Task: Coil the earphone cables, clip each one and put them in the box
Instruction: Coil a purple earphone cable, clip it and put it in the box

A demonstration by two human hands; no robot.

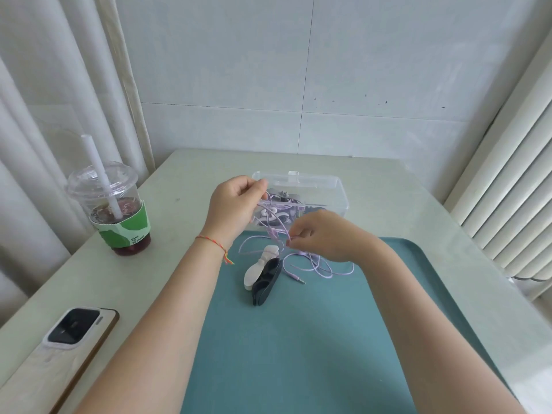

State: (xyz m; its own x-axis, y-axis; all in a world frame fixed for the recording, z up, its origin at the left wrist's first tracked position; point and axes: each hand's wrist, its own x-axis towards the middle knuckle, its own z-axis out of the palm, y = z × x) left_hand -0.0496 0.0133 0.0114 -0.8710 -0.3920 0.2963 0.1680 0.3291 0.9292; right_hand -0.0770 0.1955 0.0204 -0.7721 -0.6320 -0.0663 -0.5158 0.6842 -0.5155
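A lilac earphone cable (316, 265) lies in loose loops on the teal tray (298, 339), its jack plug (298, 279) pointing right. My left hand (236, 204) pinches the cable's upper end in front of the clear plastic box (334, 189). My right hand (322, 237) pinches the same cable lower down, just above the tray. Inside the box lie several coiled, clipped cables (283, 209). A white clip (261, 265) and a dark blue clip (267, 282) rest side by side on the tray, below my hands.
A plastic cup with a straw and green sleeve (116, 210) stands at the table's left. A phone (59, 348) lies face down near the front left edge. A curtain hangs left, a radiator stands right.
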